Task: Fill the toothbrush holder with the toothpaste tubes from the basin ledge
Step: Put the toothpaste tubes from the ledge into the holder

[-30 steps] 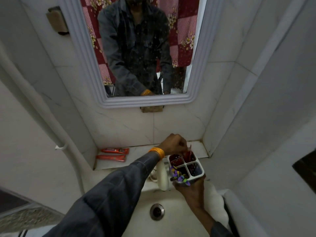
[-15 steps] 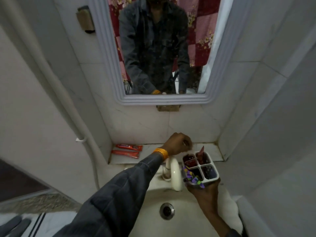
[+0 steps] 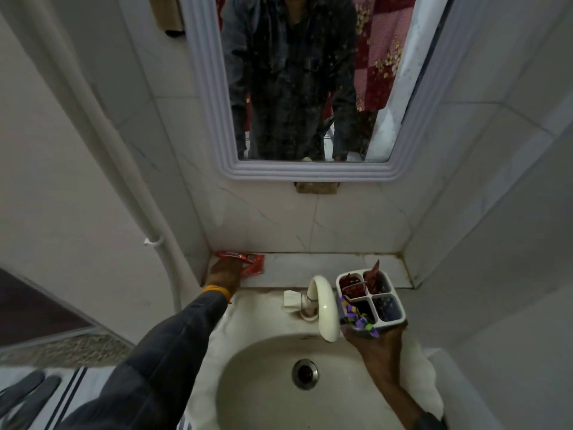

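Observation:
Two red toothpaste tubes [image 3: 248,260] lie at the far left of the marble basin ledge [image 3: 310,268]. My left hand [image 3: 225,273] rests on top of them, fingers curled over the nearer tube. My right hand [image 3: 376,342] holds a white four-compartment toothbrush holder [image 3: 400,311] from below, over the basin's right side. Red tubes stand in its two far compartments, one tip sticking up [image 3: 375,271]. A purple wrapped item [image 3: 356,316] sits in the near left compartment.
A cream curved tap [image 3: 324,305] stands between my hands, just left of the holder. The basin [image 3: 263,367] with its drain [image 3: 304,373] lies below. A mirror [image 3: 304,88] hangs above the ledge, and a white pipe [image 3: 130,181] runs down the left wall.
My left hand has left the holder and moved left along the ledge onto the red tubes. The holder stays in my right hand. The camera has shifted.

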